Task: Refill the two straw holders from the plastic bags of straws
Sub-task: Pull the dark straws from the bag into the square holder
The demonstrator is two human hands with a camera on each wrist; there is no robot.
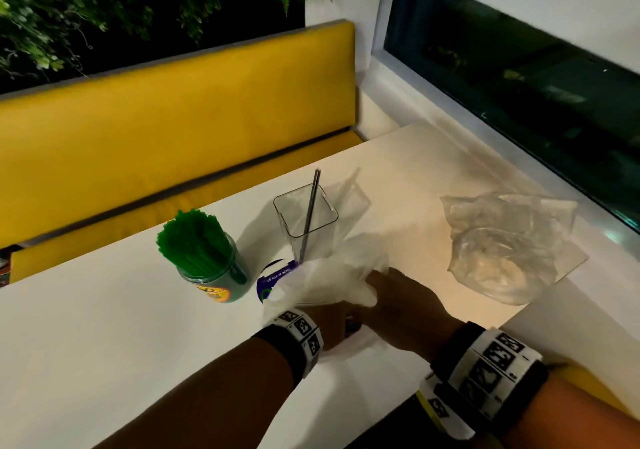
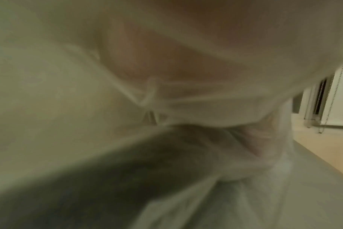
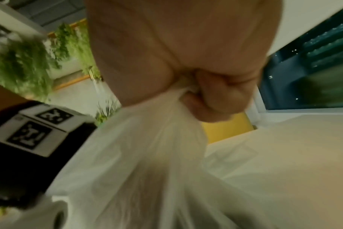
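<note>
On the white table (image 1: 104, 327) a green holder (image 1: 214, 282) stands packed with green straws (image 1: 194, 240). Right of it a clear square holder (image 1: 306, 220) contains a single dark straw (image 1: 311, 206). In front of that holder both hands hold a crumpled white plastic bag (image 1: 329, 282). My right hand (image 1: 381, 286) grips a bunched part of the bag (image 3: 147, 155), with the right hand's curled fingers (image 3: 211, 96) closed on the plastic. My left hand (image 1: 332, 324) lies under the bag; in the left wrist view the bag (image 2: 68, 93) drapes over the blurred fingers (image 2: 166, 62) and gathers at them. The bag's contents are hidden.
A crumpled clear plastic bag (image 1: 502, 244) lies at the table's right side near the window sill (image 1: 519, 157). A blue and white round item (image 1: 273, 279) sits between the green holder and the white bag. A yellow bench (image 1: 173, 119) runs behind the table.
</note>
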